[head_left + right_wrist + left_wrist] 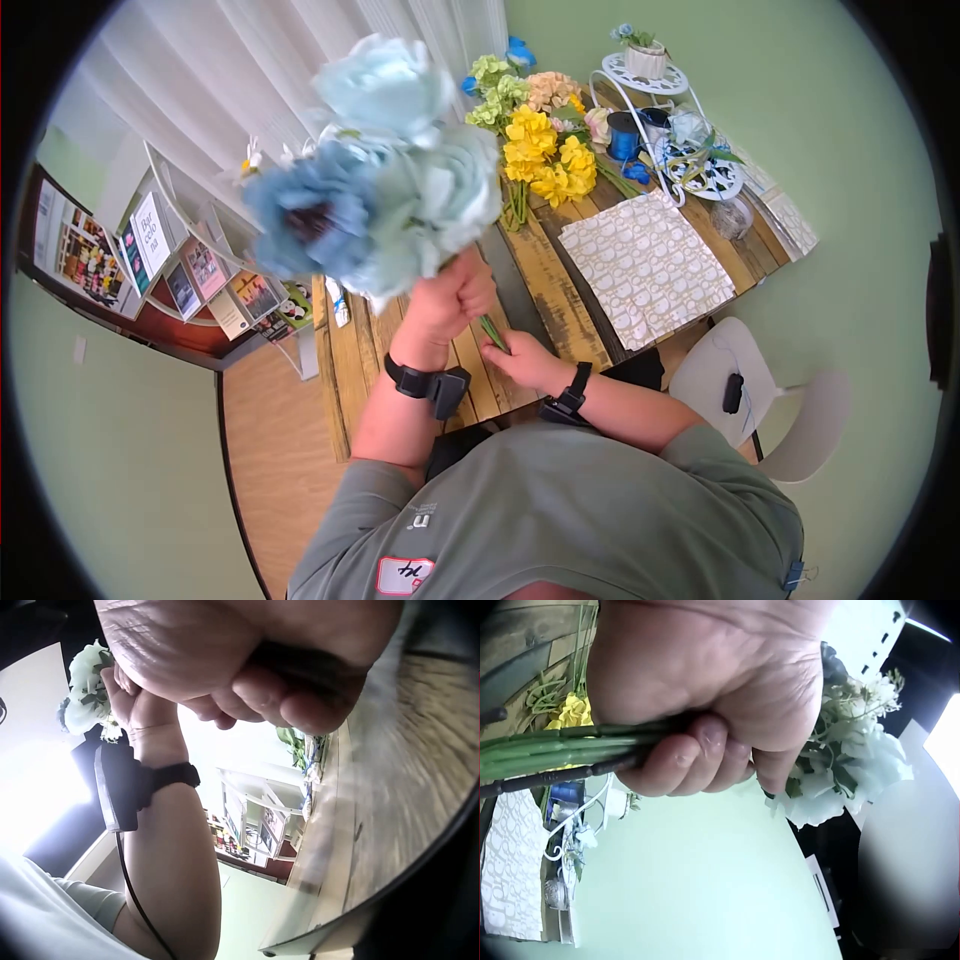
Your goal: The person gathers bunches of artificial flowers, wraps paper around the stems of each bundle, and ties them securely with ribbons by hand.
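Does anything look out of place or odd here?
One thing: a small black object lies on the seat of the white chair, apart from the supplies on the wooden table, so it seems stray. The bouquet in the left hand shows no obvious damage; I see no spill.

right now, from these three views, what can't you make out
Ends of the long thin green stems: cut off by the left edge in the left wrist view, apparently covered by the right hand in the head view.
Stem count inside the grip of the left hand: hidden by the hand itself, left wrist view.
Petal edges of the large blue dark-centred flower: blurred, head view.
Small print on the pink-covered booklet: too small, head view.
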The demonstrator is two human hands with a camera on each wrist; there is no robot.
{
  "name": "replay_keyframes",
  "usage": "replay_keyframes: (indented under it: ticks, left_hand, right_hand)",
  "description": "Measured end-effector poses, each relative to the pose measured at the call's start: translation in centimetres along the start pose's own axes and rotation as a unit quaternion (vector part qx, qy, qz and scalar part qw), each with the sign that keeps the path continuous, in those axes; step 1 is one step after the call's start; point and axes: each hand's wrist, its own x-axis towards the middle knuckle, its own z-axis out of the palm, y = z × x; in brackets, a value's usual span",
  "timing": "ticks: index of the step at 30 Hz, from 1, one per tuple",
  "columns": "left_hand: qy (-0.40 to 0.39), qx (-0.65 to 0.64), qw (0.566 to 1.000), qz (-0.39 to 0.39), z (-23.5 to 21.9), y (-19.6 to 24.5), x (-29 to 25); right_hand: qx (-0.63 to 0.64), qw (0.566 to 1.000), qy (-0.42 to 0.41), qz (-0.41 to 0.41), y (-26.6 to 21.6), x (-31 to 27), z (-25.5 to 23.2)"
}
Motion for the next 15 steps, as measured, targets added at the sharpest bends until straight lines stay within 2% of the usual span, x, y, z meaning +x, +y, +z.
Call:
replay_keyframes:
  ticks: [1, 4, 6, 8, 10, 11, 12, 15]
  left_hand:
    - [0.024, 0.019, 1.0, 0.008, 0.9, -0.5, 0.1]
    - [0.031, -0.036, 0.998, 0.04, -4.5, -6.6, 0.7]
    - [0.017, -0.049, 0.997, 0.053, -4.5, -6.7, 0.8]
    - [-0.003, -0.078, 0.995, 0.062, -4.5, -6.9, 0.9]
    - [-0.029, -0.112, 0.992, 0.05, -4.4, -6.9, 1.2]
    - [-0.043, -0.13, 0.99, 0.038, -4.3, -7.0, 1.4]
    - [-0.056, -0.149, 0.987, 0.027, -4.3, -7.1, 1.6]
    - [-0.08, -0.198, 0.977, 0.014, -3.8, -7.3, 1.8]
  right_hand:
    - [-0.004, 1.0, 0.0, -0.004, 0.0, 0.2, -0.1]
    - [-0.016, 1.0, 0.017, 0.011, -0.9, 1.0, -0.8]
    - [0.082, 0.994, 0.073, -0.025, -2.7, 0.9, -0.6]
    - [0.068, 0.994, 0.079, -0.018, -3.3, 1.1, -1.0]
    - [0.075, 0.972, 0.15, -0.163, -2.9, 1.7, -0.5]
    - [0.048, 0.968, 0.141, -0.203, -2.8, 1.8, -0.7]
    - [0.047, 0.966, 0.163, -0.195, -2.6, 1.4, -0.7]
    - [0.013, 0.984, 0.104, -0.144, -3.0, 0.4, -1.2]
